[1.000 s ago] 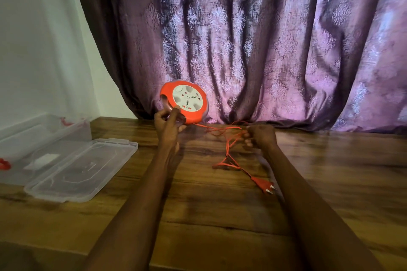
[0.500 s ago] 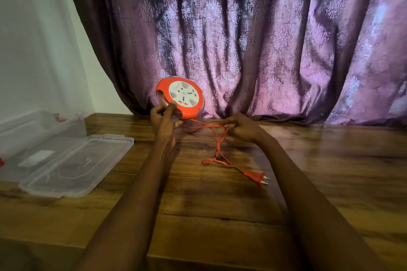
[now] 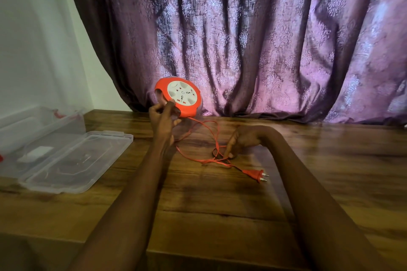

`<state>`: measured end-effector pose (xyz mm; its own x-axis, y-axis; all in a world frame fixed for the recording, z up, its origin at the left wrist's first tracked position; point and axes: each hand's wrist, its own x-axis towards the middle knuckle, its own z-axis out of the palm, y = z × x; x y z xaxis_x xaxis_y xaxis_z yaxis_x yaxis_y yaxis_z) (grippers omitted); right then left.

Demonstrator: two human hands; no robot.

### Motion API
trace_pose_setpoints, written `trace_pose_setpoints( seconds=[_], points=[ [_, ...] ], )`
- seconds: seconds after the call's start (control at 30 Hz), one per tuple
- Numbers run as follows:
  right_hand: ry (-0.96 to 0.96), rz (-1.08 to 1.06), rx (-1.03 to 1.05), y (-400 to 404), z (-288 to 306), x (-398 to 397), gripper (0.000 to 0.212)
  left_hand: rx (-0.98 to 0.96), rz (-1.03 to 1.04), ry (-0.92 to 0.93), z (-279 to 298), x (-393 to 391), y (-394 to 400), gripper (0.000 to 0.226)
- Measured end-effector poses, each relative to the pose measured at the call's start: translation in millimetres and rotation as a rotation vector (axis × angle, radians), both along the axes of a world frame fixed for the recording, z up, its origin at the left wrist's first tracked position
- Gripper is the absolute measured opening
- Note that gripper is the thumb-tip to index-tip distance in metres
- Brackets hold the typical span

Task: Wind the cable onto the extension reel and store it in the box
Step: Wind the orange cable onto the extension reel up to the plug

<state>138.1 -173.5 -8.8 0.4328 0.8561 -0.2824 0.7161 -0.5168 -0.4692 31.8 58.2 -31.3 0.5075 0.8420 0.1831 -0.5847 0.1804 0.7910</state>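
The winding step was in hand: the left hand point(image 3: 164, 119) clasped the lower rim of the round orange extension reel with a white socket face point(image 3: 178, 97), holding it tilted up on edge above the table near the curtain, while the right hand point(image 3: 243, 139) reached down with fingertips point(image 3: 228, 151) pinching a loop of the thin orange cable point(image 3: 217, 138) that lay in slack curls on the wood. The orange two-pin plug point(image 3: 255, 175) rested free, just beyond the loops, so a fair length looked unwound. The next move likely called for lifting that slack and feeding it round the reel without kinks. The clear plastic storage box point(image 3: 44, 123) stood open at the left, its transparent lid point(image 3: 74, 160) lying flat beside it. The surface was a dark, glossy wooden table point(image 3: 330, 171), backed by a purple patterned curtain point(image 3: 264, 39) and a white wall point(image 3: 33, 39).
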Motion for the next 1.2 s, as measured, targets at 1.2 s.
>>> trace_pose_setpoints(
  seconds=[1.2],
  points=[
    [0.161,-0.808,1.010,48,2,-26,0.047,0.800,-0.185,0.196,-2,5,-55,0.037]
  ],
)
